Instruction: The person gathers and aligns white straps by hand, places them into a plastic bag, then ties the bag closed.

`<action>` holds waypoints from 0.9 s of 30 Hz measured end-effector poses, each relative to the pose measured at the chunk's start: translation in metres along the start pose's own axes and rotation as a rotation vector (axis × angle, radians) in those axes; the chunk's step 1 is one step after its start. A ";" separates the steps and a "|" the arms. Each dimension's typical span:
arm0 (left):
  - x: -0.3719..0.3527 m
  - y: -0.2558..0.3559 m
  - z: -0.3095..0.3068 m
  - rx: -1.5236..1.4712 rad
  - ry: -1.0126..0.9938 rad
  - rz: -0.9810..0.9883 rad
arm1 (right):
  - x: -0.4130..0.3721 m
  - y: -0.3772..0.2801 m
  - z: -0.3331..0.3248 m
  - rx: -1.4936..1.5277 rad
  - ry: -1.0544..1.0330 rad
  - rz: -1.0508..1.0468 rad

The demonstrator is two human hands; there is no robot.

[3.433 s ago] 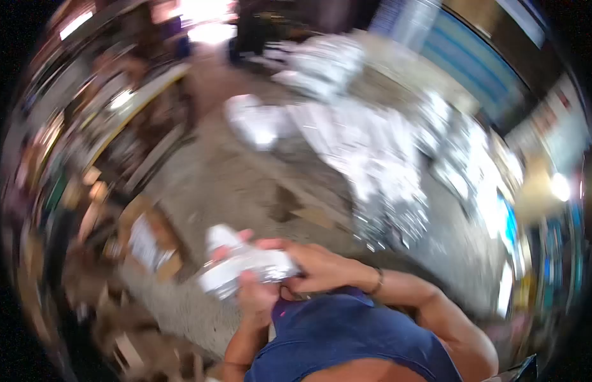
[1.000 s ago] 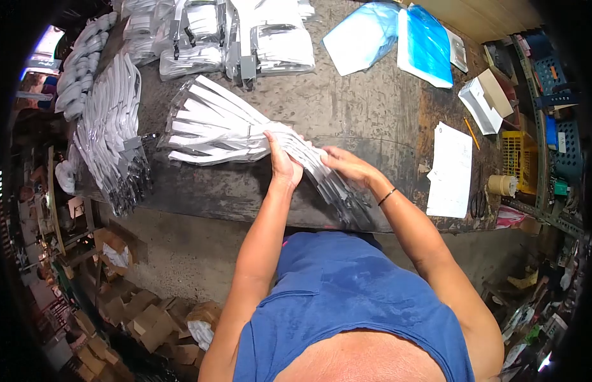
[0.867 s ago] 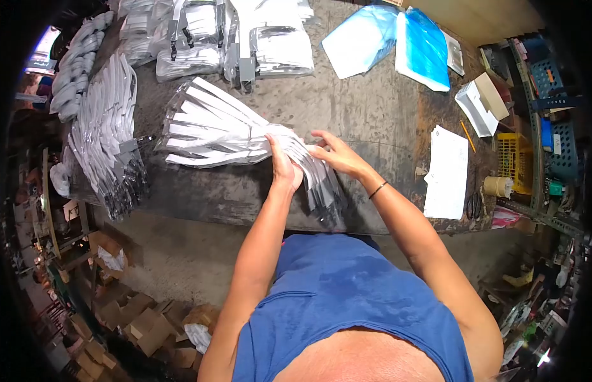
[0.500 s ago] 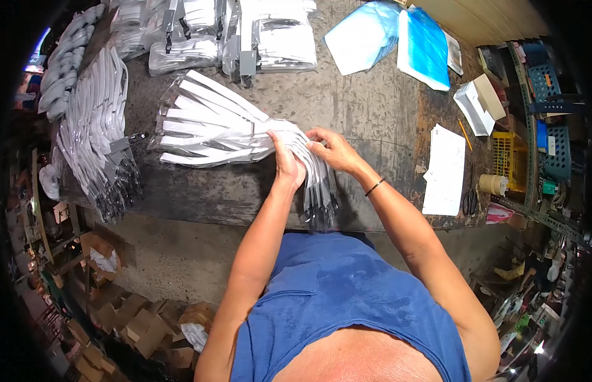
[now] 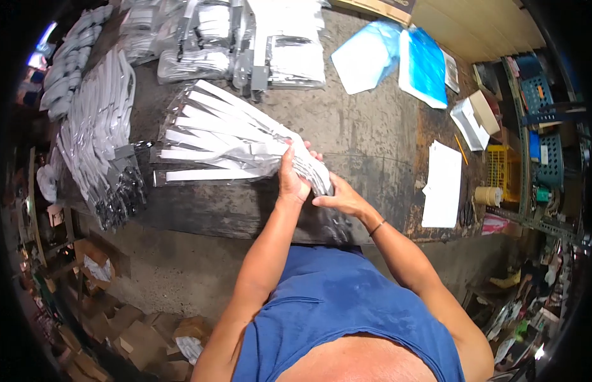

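Note:
A bundle of white straps in clear plastic sleeves (image 5: pixel 238 140) fans out to the left across the dark worktable (image 5: pixel 372 146). My left hand (image 5: pixel 294 173) is wrapped round the gathered middle of this bundle, thumb on top. Lower down, toward the dark ends, my right hand (image 5: pixel 341 196) grips the same bundle. Those dark ends hang near the table's front edge and look blurred. Left of the bundle lies a larger pile of similar sleeved straps (image 5: pixel 100 127) with a grey tag and dark ends.
Packed bags of white straps (image 5: pixel 296 60) line the back. At the back right lie blue plastic bags (image 5: pixel 423 67). Paper sheets (image 5: pixel 443 184), a pencil (image 5: pixel 460 148), an open small box (image 5: pixel 477 121) and a tape roll (image 5: pixel 488 195) sit at the right. Cardboard boxes (image 5: pixel 140 340) crowd the floor.
My right hand has slid down the bundle toward its dark ends and closed round it. The gathered part has shifted slightly right and down with my left hand. The view has also shifted slightly.

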State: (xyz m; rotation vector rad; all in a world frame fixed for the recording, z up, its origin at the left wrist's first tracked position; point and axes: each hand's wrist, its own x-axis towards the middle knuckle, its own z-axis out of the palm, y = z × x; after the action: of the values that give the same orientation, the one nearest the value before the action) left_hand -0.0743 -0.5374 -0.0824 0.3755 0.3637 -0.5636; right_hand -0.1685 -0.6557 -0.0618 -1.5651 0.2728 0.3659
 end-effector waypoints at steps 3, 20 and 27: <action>0.000 -0.001 -0.019 -0.094 -0.091 -0.038 | -0.004 -0.009 -0.012 -0.243 0.020 0.064; -0.019 -0.035 -0.040 -0.125 0.117 0.045 | -0.016 -0.038 -0.030 -0.751 -0.035 0.207; -0.058 -0.044 -0.049 -0.091 0.213 -0.014 | -0.010 -0.040 -0.062 -0.913 -0.107 0.002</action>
State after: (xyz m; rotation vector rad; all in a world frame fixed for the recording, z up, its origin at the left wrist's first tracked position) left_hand -0.1565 -0.5250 -0.1104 0.3466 0.5954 -0.5204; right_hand -0.1586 -0.7171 -0.0209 -2.4257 0.0070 0.6244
